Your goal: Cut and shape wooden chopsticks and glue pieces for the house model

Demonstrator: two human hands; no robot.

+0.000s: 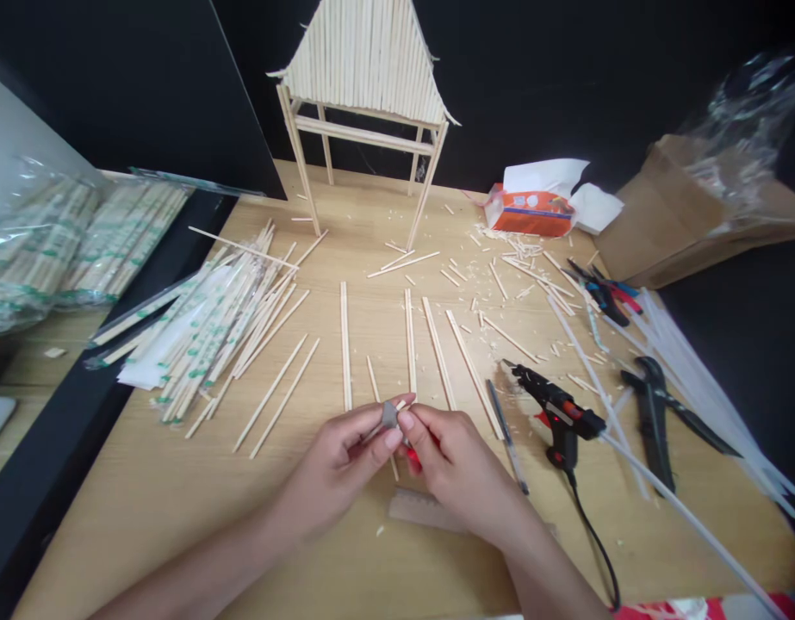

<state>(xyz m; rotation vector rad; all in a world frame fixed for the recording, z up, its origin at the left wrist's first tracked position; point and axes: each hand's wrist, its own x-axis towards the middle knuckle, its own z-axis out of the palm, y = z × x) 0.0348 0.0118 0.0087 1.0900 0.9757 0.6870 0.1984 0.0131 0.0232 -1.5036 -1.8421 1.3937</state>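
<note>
Between the meeting fingertips of the left hand [345, 452], pinched on a small grey piece [389, 415], and the right hand [458, 452], its thumb and fingers closed there too, sits a thin wooden stick [400, 406], its visible end slanting away and rightward. It looks pale and plain, mostly hidden by fingers, with a red object [413, 458] just under the right hand's fingers. Paired sticks [440, 353] lie beyond the hands, a ruler [423, 508] lies partly beneath the right hand, and a pen [506, 435] and glue gun [558, 409] lie to its right.
</note>
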